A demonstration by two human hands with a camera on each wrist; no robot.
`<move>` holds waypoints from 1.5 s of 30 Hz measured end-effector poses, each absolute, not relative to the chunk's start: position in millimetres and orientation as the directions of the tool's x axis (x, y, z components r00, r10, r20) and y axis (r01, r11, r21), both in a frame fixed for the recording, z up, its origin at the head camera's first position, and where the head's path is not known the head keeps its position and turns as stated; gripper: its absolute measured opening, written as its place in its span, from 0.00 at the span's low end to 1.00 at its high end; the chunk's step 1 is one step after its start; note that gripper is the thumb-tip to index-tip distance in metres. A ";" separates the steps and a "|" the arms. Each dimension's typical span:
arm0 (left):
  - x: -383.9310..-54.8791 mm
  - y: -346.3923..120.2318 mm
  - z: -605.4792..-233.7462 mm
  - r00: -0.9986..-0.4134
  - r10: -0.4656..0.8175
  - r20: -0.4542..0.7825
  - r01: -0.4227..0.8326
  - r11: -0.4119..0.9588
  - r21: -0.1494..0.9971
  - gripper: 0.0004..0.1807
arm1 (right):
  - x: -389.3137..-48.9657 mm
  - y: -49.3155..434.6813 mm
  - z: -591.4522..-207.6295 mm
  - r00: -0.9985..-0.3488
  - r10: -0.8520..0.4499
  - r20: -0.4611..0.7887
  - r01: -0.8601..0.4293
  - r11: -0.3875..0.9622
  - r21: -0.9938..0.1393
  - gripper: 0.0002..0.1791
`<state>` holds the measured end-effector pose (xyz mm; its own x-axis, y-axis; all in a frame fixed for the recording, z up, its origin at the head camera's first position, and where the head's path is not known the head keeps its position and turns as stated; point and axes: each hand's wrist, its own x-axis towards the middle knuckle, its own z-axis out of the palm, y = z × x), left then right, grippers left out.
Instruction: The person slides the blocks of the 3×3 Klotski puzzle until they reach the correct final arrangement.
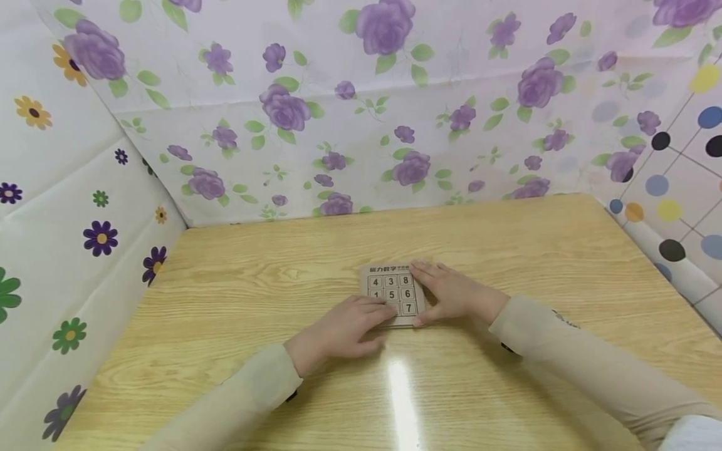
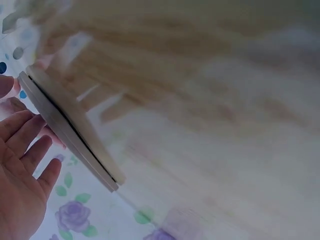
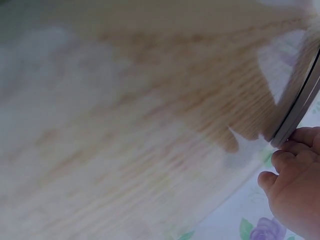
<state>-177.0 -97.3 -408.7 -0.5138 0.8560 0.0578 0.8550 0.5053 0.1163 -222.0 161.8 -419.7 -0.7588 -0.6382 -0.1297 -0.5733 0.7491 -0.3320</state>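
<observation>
side panel: a white sheet with daisy-like flowers (image 1: 34, 207) is seen well to the left of the left hand.
left sleeve: a beige cuff (image 1: 267, 379) is worn just behind the left hand.
left hand: the left hand (image 1: 344, 327) is held with fingers loosely extended, nothing gripped; the lower-left tiles are touched and partly covered by its fingertips.
number board: the board (image 1: 392, 285) is laid on the wooden table (image 1: 271, 269), between the hands; 4 3 8, 1 5 6 and 7 can be read, the rest being hidden under the left fingers.
right hand: the board's right side is held by the right hand (image 1: 455, 295), fingers at the upper corner, thumb at the lower.
right sleeve: another beige sleeve (image 1: 581, 357) is seen behind the right hand.
dotted panel: a sheet with coloured dots (image 1: 685, 181) is hung far right of the right hand.
</observation>
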 end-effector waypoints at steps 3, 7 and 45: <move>-176.6 -97.1 -407.7 -0.519 0.853 0.057 0.853 0.513 0.099 0.30 | -222.2 160.8 -418.4 -0.759 -0.638 -0.130 -0.572 0.749 -0.335 0.64; -175.9 -99.5 -407.8 -0.517 0.854 0.067 0.856 0.513 0.068 0.30 | -222.6 160.1 -419.6 -0.757 -0.639 -0.133 -0.573 0.748 -0.334 0.64; -155.2 -115.4 -406.3 -0.618 0.784 -0.061 0.780 0.621 0.075 0.41 | -220.6 160.6 -417.4 -0.759 -0.632 -0.157 -0.562 0.757 -0.334 0.63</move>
